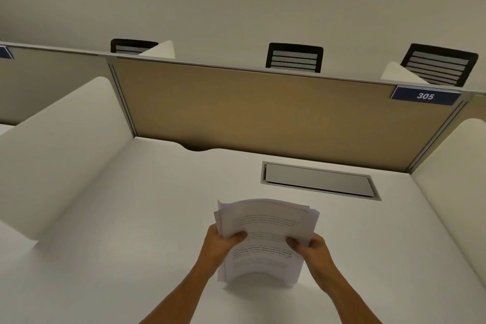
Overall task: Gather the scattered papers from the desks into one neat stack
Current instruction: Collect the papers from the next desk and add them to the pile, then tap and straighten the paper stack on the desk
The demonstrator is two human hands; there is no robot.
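Note:
A stack of printed white papers (pixel 265 221) stands on its lower edge on the white desk (pixel 131 244), bowed along the bottom and with its top edges slightly uneven. My left hand (pixel 221 242) grips the stack's left side, thumb on the front sheet. My right hand (pixel 310 244) grips the right side the same way. No loose sheets show elsewhere on this desk.
A grey cable-hatch lid (pixel 319 180) is set into the desk behind the stack. A tan partition (pixel 263 110) with a blue "305" sign (pixel 425 96) closes the back. White side dividers (pixel 60 144) flank the desk. Black chair backs (pixel 294 58) rise beyond the partition.

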